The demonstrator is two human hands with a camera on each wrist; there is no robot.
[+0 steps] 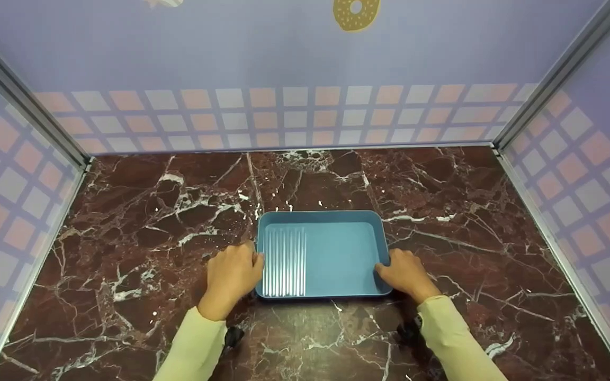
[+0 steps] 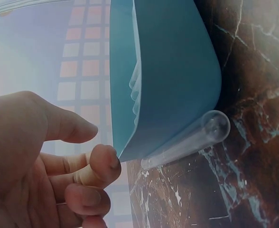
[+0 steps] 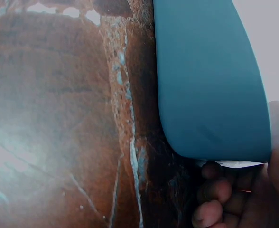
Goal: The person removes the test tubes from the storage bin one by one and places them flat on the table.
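A blue rectangular tray (image 1: 344, 259) sits on the marble-patterned surface. Several clear tubes (image 1: 285, 262) lie side by side in its left part; the right part shows bare blue. One more clear tube (image 2: 189, 140) with a rounded end lies outside, along the tray's left wall. My left hand (image 1: 232, 271) is beside that wall, fingers loosely bent, thumb and fingertips apart with nothing between them in the left wrist view. At the opposite end, my right hand (image 1: 406, 272) grips the tray wall, thumb over the rim and fingers outside, partly hidden in the right wrist view.
Dark red marble-patterned table (image 1: 141, 238) surrounds the tray. A back wall (image 1: 294, 58) with pink and white squares closes the far side, and side walls (image 1: 575, 153) stand left and right. Dark straps or devices (image 1: 233, 336) are at both wrists.
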